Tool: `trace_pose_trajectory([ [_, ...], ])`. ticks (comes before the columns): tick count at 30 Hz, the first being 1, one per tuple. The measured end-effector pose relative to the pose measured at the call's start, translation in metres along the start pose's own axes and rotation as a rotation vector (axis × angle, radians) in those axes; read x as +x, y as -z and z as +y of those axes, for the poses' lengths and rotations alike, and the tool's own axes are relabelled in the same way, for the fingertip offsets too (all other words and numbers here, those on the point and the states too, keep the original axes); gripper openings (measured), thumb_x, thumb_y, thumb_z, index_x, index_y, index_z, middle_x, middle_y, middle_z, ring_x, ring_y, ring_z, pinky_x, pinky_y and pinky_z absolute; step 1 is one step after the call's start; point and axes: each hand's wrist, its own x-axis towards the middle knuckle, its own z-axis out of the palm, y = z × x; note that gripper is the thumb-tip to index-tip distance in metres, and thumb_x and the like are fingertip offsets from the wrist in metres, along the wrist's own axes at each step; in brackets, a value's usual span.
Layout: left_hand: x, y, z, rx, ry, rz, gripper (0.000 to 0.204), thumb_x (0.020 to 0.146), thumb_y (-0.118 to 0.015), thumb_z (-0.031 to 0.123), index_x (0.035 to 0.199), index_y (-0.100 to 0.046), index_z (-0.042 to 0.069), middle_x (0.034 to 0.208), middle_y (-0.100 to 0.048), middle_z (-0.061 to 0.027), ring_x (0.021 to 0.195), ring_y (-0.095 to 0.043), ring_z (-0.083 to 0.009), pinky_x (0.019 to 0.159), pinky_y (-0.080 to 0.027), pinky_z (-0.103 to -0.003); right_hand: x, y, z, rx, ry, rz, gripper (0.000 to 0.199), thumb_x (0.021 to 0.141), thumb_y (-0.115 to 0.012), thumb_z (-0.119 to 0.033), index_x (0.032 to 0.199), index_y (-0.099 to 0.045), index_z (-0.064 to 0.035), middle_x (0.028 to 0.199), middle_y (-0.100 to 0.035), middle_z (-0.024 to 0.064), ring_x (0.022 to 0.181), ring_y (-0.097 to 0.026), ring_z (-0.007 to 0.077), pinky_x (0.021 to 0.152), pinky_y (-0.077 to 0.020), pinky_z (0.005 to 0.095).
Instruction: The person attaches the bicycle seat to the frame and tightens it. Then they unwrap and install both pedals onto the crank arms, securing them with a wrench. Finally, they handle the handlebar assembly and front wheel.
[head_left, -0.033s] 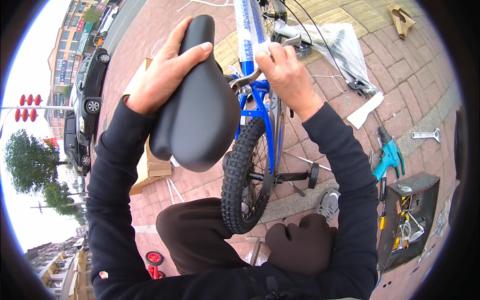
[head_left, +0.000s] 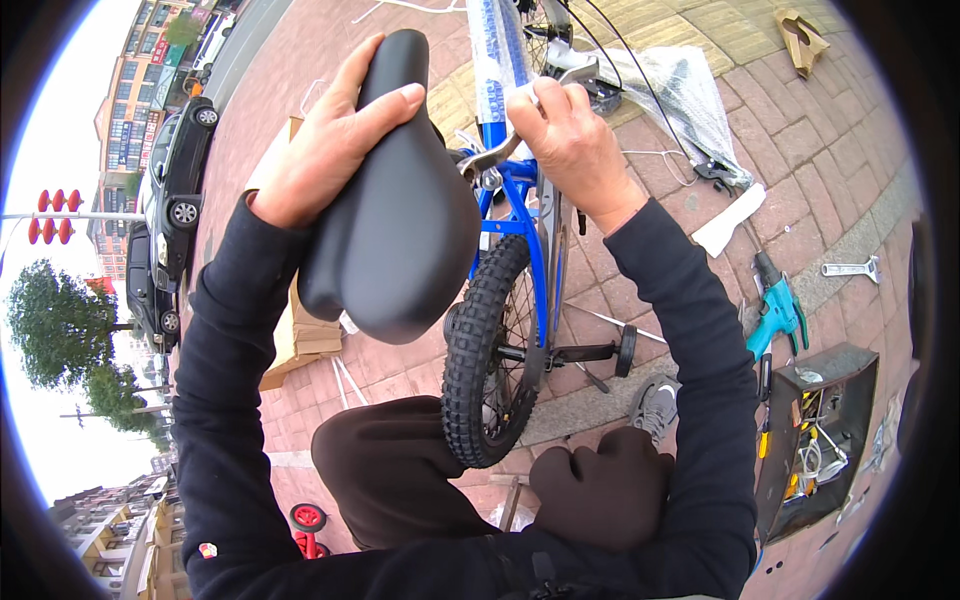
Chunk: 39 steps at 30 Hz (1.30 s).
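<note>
The right hand (head_left: 580, 155) and the silver wrench (head_left: 497, 157) in it have shifted very slightly toward the far side. Brick pavement (head_left: 800, 170) spreads under the scene, with a dark car (head_left: 185, 135) parked far left. The blue bicycle (head_left: 540, 275) stands at center, its knobby near tire (head_left: 465, 350) between the person's knees. At left sits a cardboard carton (head_left: 308, 345); at near right, an open metal toolbox (head_left: 822, 367) full of hand tools; at far right, clear plastic wrap (head_left: 685, 85). The black saddle (head_left: 410, 215), just left of the frame, blocks sight of what lies beneath it. The left hand (head_left: 310, 155) has its fingers clamped around the saddle's narrow far end; the right fingers are closed on the wrench, which reaches in beside the saddle. Smaller still, a teal power drill (head_left: 776, 312) and an adjustable wrench (head_left: 852, 270) lie at right. Saddle and left hand have kept their places.
</note>
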Motion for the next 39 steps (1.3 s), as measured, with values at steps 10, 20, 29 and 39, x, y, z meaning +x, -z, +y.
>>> trace_pose_trajectory([
  [10,-0.067,0.013,0.009,0.662,-0.469,0.130,0.062,0.085,-0.054,0.047,0.131,-0.046,0.006,0.126,-0.049,-0.0203,0.113,-0.050,-0.0286,0.095,-0.038,-0.039,0.002,-0.007,-0.020,-0.012,-0.058,-0.087,0.017,0.073,-0.057,-0.006,0.087,-0.047,-0.0072,0.082,-0.050,0.0067,0.076,-0.053,0.0214,0.062,-0.0493,0.0270],
  [20,-0.075,-0.008,-0.025,0.298,-0.548,0.183,0.095,0.057,-0.064,0.074,0.126,-0.053,0.009,0.133,-0.039,-0.0265,0.120,-0.044,-0.0390,0.098,-0.037,-0.040,-0.039,-0.040,0.038,0.051,-0.201,-0.233,0.009,0.077,-0.049,-0.004,0.085,-0.049,-0.0065,0.080,-0.055,0.0118,0.084,-0.055,0.0302,0.077,-0.0420,0.0400],
  [29,-0.073,-0.019,-0.031,0.272,-0.495,0.288,0.075,0.066,-0.064,0.062,0.121,-0.057,0.013,0.132,-0.042,-0.0215,0.109,-0.053,-0.0376,0.087,-0.046,-0.041,-0.108,0.107,-0.118,0.739,-0.853,-0.758,0.020,0.090,-0.050,-0.022,0.095,-0.049,-0.0029,0.073,-0.053,0.0159,0.071,-0.054,0.0330,0.065,-0.0413,0.0409],
  [39,-0.069,-0.016,-0.028,0.223,-0.481,0.248,0.067,0.071,-0.066,0.055,0.123,-0.056,0.013,0.132,-0.042,-0.0216,0.110,-0.052,-0.0365,0.090,-0.044,-0.038,0.023,0.147,-0.112,1.742,-1.451,-0.904,0.023,0.091,-0.052,-0.019,0.103,-0.054,0.0005,0.079,-0.063,0.0147,0.044,-0.041,0.0025,0.037,-0.0284,0.0136],
])
